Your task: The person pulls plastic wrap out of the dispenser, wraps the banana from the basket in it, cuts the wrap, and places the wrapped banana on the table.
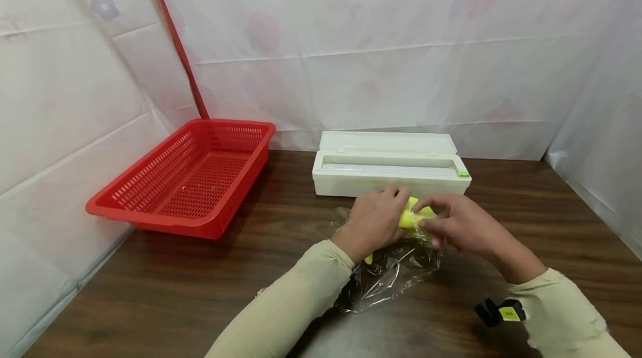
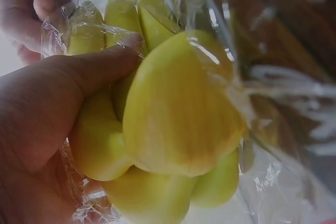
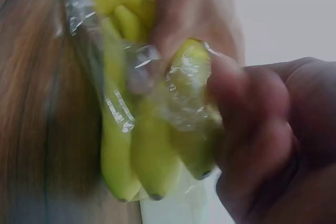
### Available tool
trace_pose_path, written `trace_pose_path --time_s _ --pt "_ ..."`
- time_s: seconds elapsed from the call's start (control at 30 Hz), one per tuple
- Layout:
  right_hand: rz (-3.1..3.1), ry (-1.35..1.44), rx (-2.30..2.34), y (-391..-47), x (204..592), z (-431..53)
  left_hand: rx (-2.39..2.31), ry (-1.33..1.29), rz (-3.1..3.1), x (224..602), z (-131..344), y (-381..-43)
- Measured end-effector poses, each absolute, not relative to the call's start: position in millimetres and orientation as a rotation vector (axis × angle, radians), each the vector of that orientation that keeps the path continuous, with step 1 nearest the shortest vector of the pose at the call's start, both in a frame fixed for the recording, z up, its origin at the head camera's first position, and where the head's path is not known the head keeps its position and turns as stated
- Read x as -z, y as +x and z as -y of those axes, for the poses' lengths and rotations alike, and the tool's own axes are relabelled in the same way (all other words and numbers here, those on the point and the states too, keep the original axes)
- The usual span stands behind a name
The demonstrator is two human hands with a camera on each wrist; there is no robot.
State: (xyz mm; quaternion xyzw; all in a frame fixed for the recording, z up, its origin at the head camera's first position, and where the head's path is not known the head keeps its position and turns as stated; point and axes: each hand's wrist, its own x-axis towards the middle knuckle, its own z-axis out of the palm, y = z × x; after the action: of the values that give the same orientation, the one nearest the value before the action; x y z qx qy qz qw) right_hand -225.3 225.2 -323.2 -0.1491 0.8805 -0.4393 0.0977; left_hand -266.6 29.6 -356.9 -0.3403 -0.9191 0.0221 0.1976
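Above the table, my left hand (image 1: 376,218) grips a bunch of yellow bananas (image 1: 410,218), its thumb pressed across them in the left wrist view. Clear plastic wrap (image 1: 396,280) covers part of the bunch and hangs in loose folds down to the tabletop. In the right wrist view the banana tips point downward, and crinkled film clings to the bananas (image 3: 152,156). My right hand (image 1: 461,227) is at the tip end, its curled thumb and fingers pinching the wrap against the bananas. In that view its fingers (image 3: 252,103) are blurred.
Behind the hands stands an open white wrap dispenser box (image 1: 391,185), lid raised, with a green piece (image 1: 462,173) on its right end. A red plastic basket (image 1: 246,179) sits at the left. Near my right sleeve is a black object (image 1: 489,312) with a yellow label.
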Motion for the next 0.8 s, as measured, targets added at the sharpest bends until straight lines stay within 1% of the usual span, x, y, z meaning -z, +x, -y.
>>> trace_pose_path --time_s 0.27,0.37,0.53,0.8 --pt "-3.088 -0.730 0.897 -227 331 -226 -0.072 -0.958 2.583 356 -30 -267" --pt "-3.105 -0.826 0.880 -230 335 -229 -0.064 -0.963 2.584 356 -29 -268" --pt "-3.059 -0.912 0.918 -234 340 -234 -0.063 -0.967 2.566 357 -28 -269" --pt "-3.062 -0.950 0.899 -238 345 -235 -0.056 -0.995 2.584 355 -27 -269"
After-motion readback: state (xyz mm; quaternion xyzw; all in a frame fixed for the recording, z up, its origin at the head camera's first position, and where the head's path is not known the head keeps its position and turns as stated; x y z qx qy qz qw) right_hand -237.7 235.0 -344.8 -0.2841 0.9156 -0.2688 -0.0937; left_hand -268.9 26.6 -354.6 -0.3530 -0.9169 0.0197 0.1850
